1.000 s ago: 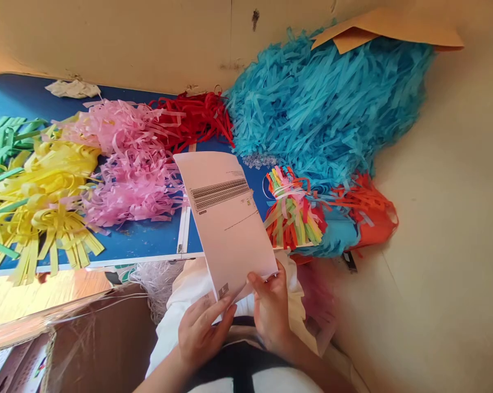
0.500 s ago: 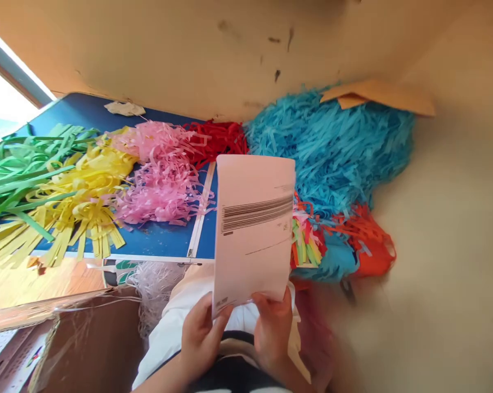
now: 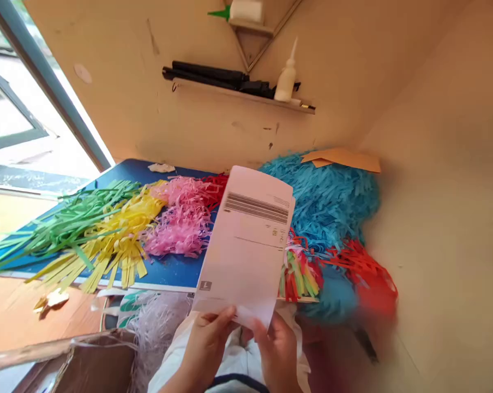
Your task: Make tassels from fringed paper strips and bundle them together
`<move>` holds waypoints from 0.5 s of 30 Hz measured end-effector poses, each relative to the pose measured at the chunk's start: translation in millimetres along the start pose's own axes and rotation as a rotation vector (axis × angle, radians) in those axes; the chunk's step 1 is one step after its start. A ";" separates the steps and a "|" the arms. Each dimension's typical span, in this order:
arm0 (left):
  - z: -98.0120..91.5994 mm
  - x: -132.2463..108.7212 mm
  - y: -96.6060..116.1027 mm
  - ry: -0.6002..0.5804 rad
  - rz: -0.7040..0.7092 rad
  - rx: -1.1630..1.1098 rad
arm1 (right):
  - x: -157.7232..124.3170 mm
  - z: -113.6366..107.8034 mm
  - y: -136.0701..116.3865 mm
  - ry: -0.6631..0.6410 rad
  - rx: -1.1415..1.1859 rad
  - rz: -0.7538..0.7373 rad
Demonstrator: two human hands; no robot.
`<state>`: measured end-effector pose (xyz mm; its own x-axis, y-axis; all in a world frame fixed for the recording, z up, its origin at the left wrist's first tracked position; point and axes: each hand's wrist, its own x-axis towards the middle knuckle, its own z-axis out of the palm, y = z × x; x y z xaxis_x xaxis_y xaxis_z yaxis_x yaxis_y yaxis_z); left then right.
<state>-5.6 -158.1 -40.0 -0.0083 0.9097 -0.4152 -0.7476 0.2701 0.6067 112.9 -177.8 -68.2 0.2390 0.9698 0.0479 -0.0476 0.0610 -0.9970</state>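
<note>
Both my hands hold a small stack of white printed labels (image 3: 246, 262) by its lower edge, above my lap. Dark barcode stripes cross its upper part, with small print below. My left hand (image 3: 208, 341) pinches the lower left side, thumb on the front. My right hand (image 3: 276, 344) grips the lower right corner, thumb on the front; its other fingers are partly hidden behind the labels. The stack tilts to the right at its top and covers part of the blue table (image 3: 176, 273). More than one layer shows at its right edge.
Green (image 3: 86, 210), yellow (image 3: 127, 224), pink (image 3: 179, 218) and blue paper strips (image 3: 332, 202) lie across the table. Red strips (image 3: 365, 273) hang at the right. A cardboard box (image 3: 95, 363) stands lower left. A wall shelf (image 3: 246, 95) holds a glue bottle (image 3: 286, 82).
My view has tipped up, bringing the wall shelf and window into sight. The labels have tilted clockwise in my hands. My left thumb has shifted along their lower edge.
</note>
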 end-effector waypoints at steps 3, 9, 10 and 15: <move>-0.1 3.1 0.2 0.161 -0.092 -0.173 | -4.7 8.5 -3.7 0.149 -0.099 -0.325; -0.5 1.6 -5.5 0.228 -0.212 -0.222 | 1.2 5.5 -15.1 0.101 -0.383 -0.718; -0.6 1.1 -7.3 0.233 -0.215 -0.219 | 2.6 3.4 -17.1 0.091 -0.386 -0.735; -1.8 1.6 -1.7 0.133 -0.080 -0.112 | -2.1 -0.3 -15.8 0.137 -0.171 -0.555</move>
<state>-5.6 -157.6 -42.9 -0.0280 0.8350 -0.5496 -0.8187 0.2963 0.4919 113.4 -180.8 -52.6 0.3066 0.7638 0.5680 0.2740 0.5007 -0.8211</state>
